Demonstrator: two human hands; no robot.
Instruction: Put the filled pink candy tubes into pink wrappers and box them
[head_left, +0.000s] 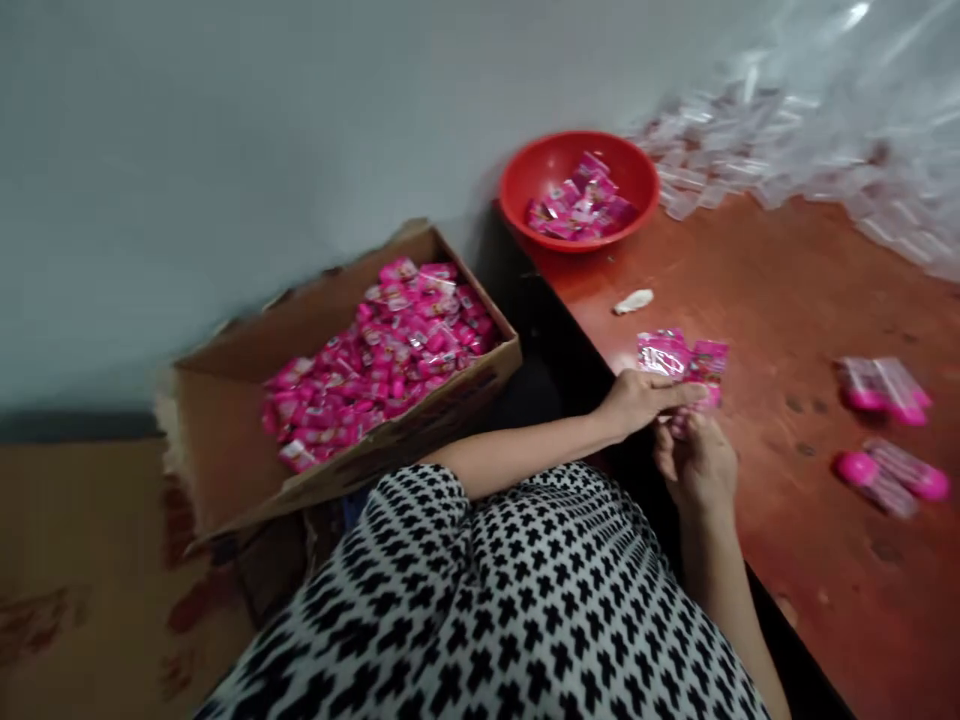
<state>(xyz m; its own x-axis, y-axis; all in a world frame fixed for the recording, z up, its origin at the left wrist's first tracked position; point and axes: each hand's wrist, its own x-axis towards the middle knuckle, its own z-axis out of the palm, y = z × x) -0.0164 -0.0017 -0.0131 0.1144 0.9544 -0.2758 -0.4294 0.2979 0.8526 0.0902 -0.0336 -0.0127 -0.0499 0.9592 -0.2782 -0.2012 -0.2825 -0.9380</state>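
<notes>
At the table's near edge, my left hand (637, 402) and my right hand (701, 460) meet, both closed around a small clear tube (680, 427) with pinkish contents. The fingers hide much of the tube. A pink printed packet (709, 360) stands up at the left fingertips, close to the tube; whether it is attached I cannot tell. Just beyond the left fingers lies another shiny pink packet (663, 352). To the right, two pairs of pink-capped clear tubes, a farther pair (885, 388) and a nearer pair (892, 477), lie on the reddish table (780, 290).
A red bowl (517, 205) of pink packets stands at the table's far left corner. Left of the table, a cardboard box (225, 430) holds many pink-wrapped pieces. Clear plastic tubes (750, 160) are heaped at the back right. A small white scrap (634, 301) lies near the bowl.
</notes>
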